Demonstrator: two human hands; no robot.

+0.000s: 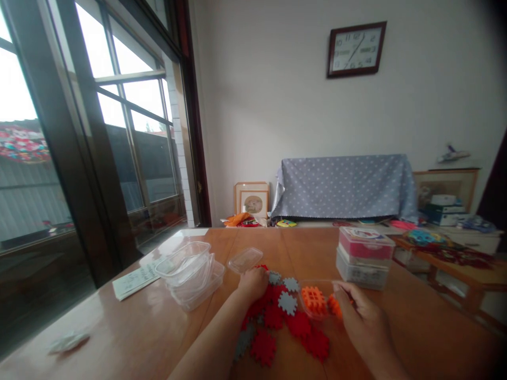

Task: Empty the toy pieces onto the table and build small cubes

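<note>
My right hand (360,311) grips the right rim of a clear plastic container (317,315), thumb and fingers closed on its edge. Inside it are orange interlocking gear-shaped pieces (314,300). My left hand (254,284) is over the far left side of a loose pile, its fingers curled down and mostly hidden behind the back of the hand. A bit of red shows at its fingertips; what it holds is not clear. The pile mixes red gear pieces (263,347) and grey gear pieces (288,303). Just beyond the left hand lies a clear lid (244,260).
Nested clear plastic containers (192,279) stand at the left beside a sheet of paper (137,279). Two stacked boxes (363,257) stand at the back right. A small crumpled packet (68,342) lies near left on the wooden table (150,332).
</note>
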